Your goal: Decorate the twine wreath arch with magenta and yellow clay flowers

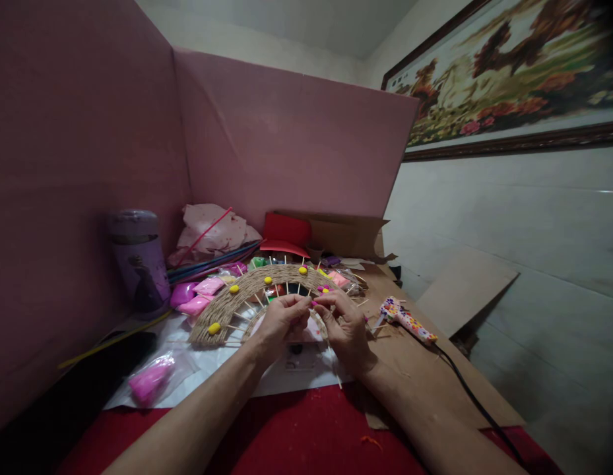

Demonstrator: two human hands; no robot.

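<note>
arch [251, 282]: rough, matt twine | yellow pieces [214, 328]: smooth, clay-like | bag [160, 377]: glossy clear plastic | tabletop sheet [415, 376]: matt cardboard

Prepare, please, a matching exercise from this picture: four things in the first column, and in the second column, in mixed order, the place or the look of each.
Column one
1. small pink piece
2. woven arch
3. bottle
4. glue gun

Column two
A. purple, standing upright on the left side
B. lying on the brown board, with its cord running toward the viewer
C. at the fingers of the left hand and right hand
D. straw-coloured, with yellow pieces on it

Right pairs: 1-C, 2-D, 3-A, 4-B
</note>
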